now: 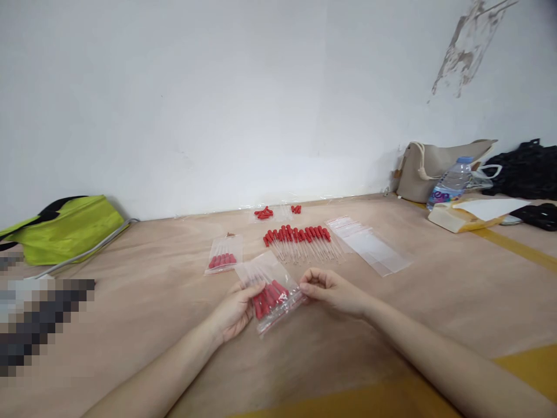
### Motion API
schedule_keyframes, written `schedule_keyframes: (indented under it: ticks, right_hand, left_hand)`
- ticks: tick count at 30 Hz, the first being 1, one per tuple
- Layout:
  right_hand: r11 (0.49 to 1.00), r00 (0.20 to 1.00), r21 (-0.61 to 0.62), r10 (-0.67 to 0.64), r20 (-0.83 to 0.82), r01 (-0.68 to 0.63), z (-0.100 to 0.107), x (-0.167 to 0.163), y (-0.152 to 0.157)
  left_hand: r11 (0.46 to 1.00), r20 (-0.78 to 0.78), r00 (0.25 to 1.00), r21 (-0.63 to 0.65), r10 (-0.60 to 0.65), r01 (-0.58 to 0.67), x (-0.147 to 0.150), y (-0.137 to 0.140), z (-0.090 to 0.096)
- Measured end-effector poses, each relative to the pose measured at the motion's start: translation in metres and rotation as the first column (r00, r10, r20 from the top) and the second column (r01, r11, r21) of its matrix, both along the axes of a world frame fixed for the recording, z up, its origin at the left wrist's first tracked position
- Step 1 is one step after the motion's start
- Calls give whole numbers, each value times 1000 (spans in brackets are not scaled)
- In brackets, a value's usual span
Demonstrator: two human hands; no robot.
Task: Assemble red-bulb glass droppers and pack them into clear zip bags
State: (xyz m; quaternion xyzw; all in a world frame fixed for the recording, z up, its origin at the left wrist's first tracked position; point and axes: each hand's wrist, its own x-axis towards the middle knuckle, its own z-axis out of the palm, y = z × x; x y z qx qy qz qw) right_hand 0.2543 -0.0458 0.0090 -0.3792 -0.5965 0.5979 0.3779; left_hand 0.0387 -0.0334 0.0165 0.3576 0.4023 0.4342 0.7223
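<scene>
Above the table's middle, a clear zip bag [266, 268] with several red-ended droppers inside is held between both hands. My left hand [235, 313] grips its left side, thumb on top over the red ends. At the right end of the zip strip, my right hand [324, 286] pinches the bag's corner. Another zip bag [223, 251] with red-ended droppers lies flat just beyond my left hand. Past my right hand is a spread row of loose droppers [300, 235] with red bulbs and thin clear stems. Flat zip bags [380, 251] overlap to its right.
Small red bulbs [263, 213] lie on clear plastic near the wall. At the left is a yellow-green bag [72, 229] with a grey cable. A beige handbag [435, 168], water bottle [450, 186] and open carton [461, 217] stand at the right.
</scene>
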Motion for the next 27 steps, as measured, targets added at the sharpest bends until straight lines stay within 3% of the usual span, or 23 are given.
schedule_keyframes:
  ticks: [2,3,4,6,8,9,11,13,17,22,25,27]
  right_hand:
    - [983,980,133,-145,136,127,5,21,10]
    - [951,942,226,-259,212,211,6,33,16]
    - [878,863,360,-424,275,317,7,47,22]
    - [699,620,574,-687,378,425,7,76,33]
    - [594,362,672,-804,472,442,4,103,42]
    - [573,243,701,-818,521,425,1,114,45]
    - [589,50,701,-779,625,402,-5,131,50]
    - [640,-51,642,-690,722,423,-11,140,53]
    - [719,-32,528,-578,815,452,-16,148,57]
    - [727,52,489,-581,812,483,-17,151,62]
    - [730,93,486,-594,799,481,-20,152,66]
    - [725,96,514,-616,782,459,-20,151,67]
  left_hand:
    - [995,-95,991,41,92,-89,-9,14,7]
    - [987,-156,976,74,150,-140,-15,23,11]
    - [979,-225,956,120,186,-162,-22,34,15]
    - [966,-454,862,219,225,-137,-37,58,22]
    - [964,-542,806,232,236,-126,-50,82,27]
    - [962,-583,774,243,247,-124,-55,93,28]
    - [956,-667,692,266,274,-122,-61,110,30]
    - [948,-754,581,296,305,-114,-62,122,30]
    - [931,-873,331,357,359,-69,-63,135,26]
    - [885,-880,125,465,458,27,-66,134,22]
    - [803,-809,19,586,588,105,-62,121,23]
    - [699,-706,-40,688,707,198,-56,106,24]
